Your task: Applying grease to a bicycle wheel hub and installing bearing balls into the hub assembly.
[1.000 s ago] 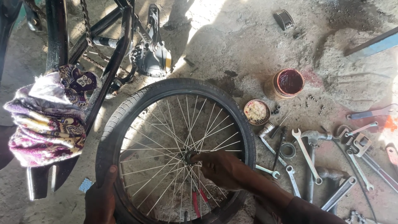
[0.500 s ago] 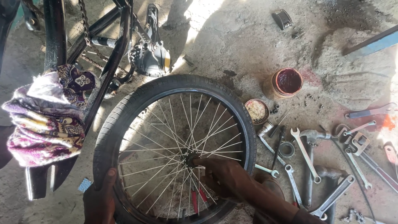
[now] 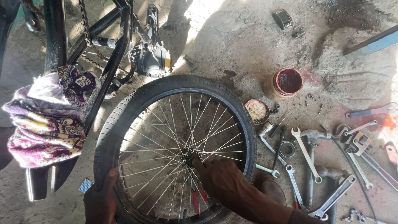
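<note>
Head view shows your left hand (image 3: 100,202) clamped on the tyre at the lower-left of the bicycle wheel (image 3: 174,149), which lies flat on the concrete floor (image 3: 232,45) beside the bike frame (image 3: 110,49). Your right hand (image 3: 224,180) pinches the hub (image 3: 190,157) — fingertips narrow, closed on it. Keep the rim pinned flat and your wrist above the spokes; spanners (image 3: 306,154) lie near the wheel's right edge.
</note>
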